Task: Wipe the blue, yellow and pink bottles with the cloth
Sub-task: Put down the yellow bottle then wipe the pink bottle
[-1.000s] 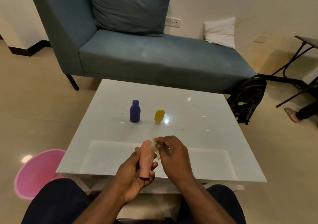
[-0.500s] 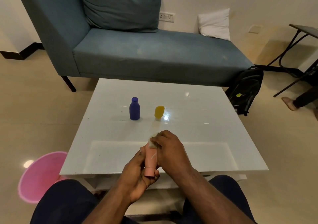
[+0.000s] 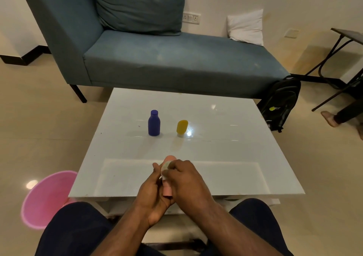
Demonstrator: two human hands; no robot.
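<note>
My left hand [image 3: 153,198] grips the pink bottle [image 3: 168,191] above the near edge of the white table [image 3: 225,147]; only its two ends show. My right hand [image 3: 186,179] presses a small pale cloth [image 3: 164,167] against the bottle's upper part and covers most of it. The blue bottle [image 3: 154,123] stands upright mid-table. To its right stands the yellow bottle [image 3: 182,126], tilted slightly.
A pink bucket [image 3: 45,198] sits on the floor left of the table. A blue-grey sofa [image 3: 167,59] runs behind it, with a black backpack [image 3: 280,102] at its right end. Another person's foot [image 3: 330,118] shows at far right, near a black metal-framed table [image 3: 347,37].
My right hand has closed over the pink bottle with the cloth and slid along it. The blue and yellow bottles have not moved.
</note>
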